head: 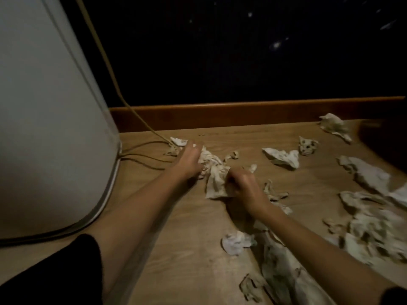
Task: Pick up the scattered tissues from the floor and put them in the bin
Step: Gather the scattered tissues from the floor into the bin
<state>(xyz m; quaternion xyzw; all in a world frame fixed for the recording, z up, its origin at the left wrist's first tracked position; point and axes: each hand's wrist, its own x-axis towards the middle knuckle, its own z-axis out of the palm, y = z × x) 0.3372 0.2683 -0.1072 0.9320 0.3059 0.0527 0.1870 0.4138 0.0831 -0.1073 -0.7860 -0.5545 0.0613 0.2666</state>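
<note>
Several crumpled white tissues lie scattered over the wooden floor (176, 227). My left hand (189, 159) rests on a bunched tissue (209, 160) near the middle, fingers curled over it. My right hand (244, 183) is closed on a larger crumpled tissue (217, 183) that joins the same bunch. More tissues lie to the right: one (284, 157) mid-floor, one (334, 125) by the skirting, a heap (374, 227) at the right edge, one (237, 242) under my right forearm. No bin is clearly in view.
A large white rounded object (48, 119) with a metal rim stands at the left. Yellowish cables (141, 155) run from it across the floor toward the tissues. A wooden skirting board (242, 113) lines the dark wall behind.
</note>
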